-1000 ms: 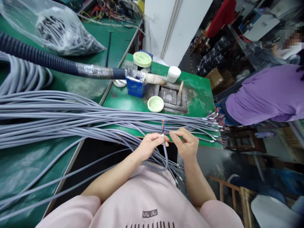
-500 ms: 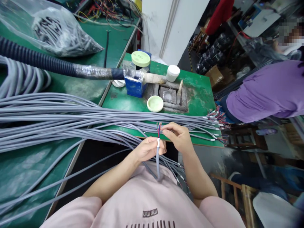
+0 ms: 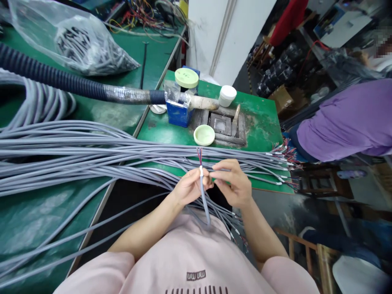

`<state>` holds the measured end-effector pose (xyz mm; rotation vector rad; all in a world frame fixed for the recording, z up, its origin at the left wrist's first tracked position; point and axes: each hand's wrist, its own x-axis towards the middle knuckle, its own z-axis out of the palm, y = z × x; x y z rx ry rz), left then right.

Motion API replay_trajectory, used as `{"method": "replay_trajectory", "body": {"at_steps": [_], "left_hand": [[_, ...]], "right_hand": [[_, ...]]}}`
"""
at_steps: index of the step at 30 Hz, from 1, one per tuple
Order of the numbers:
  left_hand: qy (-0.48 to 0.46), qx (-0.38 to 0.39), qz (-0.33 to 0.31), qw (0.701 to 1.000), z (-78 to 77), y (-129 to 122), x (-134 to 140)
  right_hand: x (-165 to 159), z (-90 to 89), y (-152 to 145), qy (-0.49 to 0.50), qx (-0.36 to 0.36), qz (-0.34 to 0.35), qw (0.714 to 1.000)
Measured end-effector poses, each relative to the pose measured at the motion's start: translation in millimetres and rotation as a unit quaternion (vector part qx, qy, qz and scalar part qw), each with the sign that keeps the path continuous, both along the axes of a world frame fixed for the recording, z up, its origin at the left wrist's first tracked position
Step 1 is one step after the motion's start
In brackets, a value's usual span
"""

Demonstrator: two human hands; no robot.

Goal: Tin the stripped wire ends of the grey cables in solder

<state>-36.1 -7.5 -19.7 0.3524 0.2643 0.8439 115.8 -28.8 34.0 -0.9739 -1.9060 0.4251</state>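
My left hand point(image 3: 190, 187) pinches a grey cable point(image 3: 204, 200) just at the white band point(image 3: 201, 170) near its end. From that band a tuft of thin coloured wires point(image 3: 199, 156) points up, away from my body. Close by on the right is my right hand point(image 3: 234, 183), its thumb and fingers curved and apart, with nothing visible between them. Its fingertips come near the left fingers; whether they touch I cannot make out. Behind both hands a thick bundle of grey cables point(image 3: 147, 149) lies across the green tables, its stripped ends point(image 3: 286, 155) at the right edge.
Beyond the bundle are a small pale green dish point(image 3: 204, 135), a solder pot point(image 3: 221, 124), a white tub point(image 3: 227, 95) and a blue box point(image 3: 178, 113). A corrugated hose point(image 3: 82, 87) reaches over the table from the left. A person in purple point(image 3: 346, 118) is at the right.
The cable end has risen slightly and shifted left, with my left hand still on it. My right hand has moved a little right and its fingers have spread.
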Motion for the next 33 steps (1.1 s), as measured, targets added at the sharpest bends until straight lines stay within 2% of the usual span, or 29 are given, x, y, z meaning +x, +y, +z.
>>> {"method": "replay_trajectory", "body": {"at_steps": [2, 4, 7, 9, 10, 11, 13, 15, 16, 18, 20, 23, 25, 33], "left_hand": [[0.009, -0.021, 0.01, 1.0, 3.9, 4, 2], [0.02, -0.021, 0.0, 1.0, 8.8, 7, 5], [0.095, 0.05, 0.025, 0.994, 17.5, 8, 4], [0.204, 0.154, 0.102, 0.961, 22.6, 10, -4], [0.265, 0.215, 0.155, 0.927, 24.3, 11, -11], [0.326, 0.27, 0.217, 0.88, 25.2, 13, -18], [0.413, 0.365, 0.339, 0.763, 24.2, 19, -35], [0.471, 0.415, 0.423, 0.653, 19.7, 26, -51], [0.493, 0.428, 0.452, 0.608, 16.5, 30, -57], [0.533, 0.442, 0.478, 0.54, 9.0, 38, -67], [0.567, 0.447, 0.481, 0.498, 1.4, 44, -73], [0.595, 0.466, 0.469, 0.458, -6.9, 49, -75], [0.599, 0.485, 0.458, 0.443, -9.5, 50, -74], [0.597, 0.493, 0.449, 0.446, -8.7, 50, -73]], "right_hand": [[1, -3.8, -3, -0.096, 0.058, 0.023, 0.993], [1, -7.1, -1, -0.138, 0.096, 0.031, 0.985], [5, -4.5, 9, -0.102, 0.114, 0.028, 0.988], [10, 3.9, 18, -0.033, 0.103, -0.023, 0.994], [13, 9.3, 24, 0.006, 0.089, -0.066, 0.994], [16, 14.8, 29, 0.04, 0.07, -0.112, 0.99], [20, 24.0, 42, 0.088, 0.027, -0.177, 0.98], [22, 28.6, 57, 0.108, -0.012, -0.186, 0.976], [22, 28.9, 64, 0.113, -0.024, -0.18, 0.977], [21, 26.6, 78, 0.107, -0.041, -0.165, 0.98], [19, 21.8, 92, 0.089, -0.051, -0.15, 0.983], [15, 13.2, 108, 0.072, -0.07, -0.12, 0.988], [13, 8.0, 115, 0.07, -0.087, -0.098, 0.989], [5, 1.3, 127, 0.036, -0.117, -0.069, 0.99]]}}
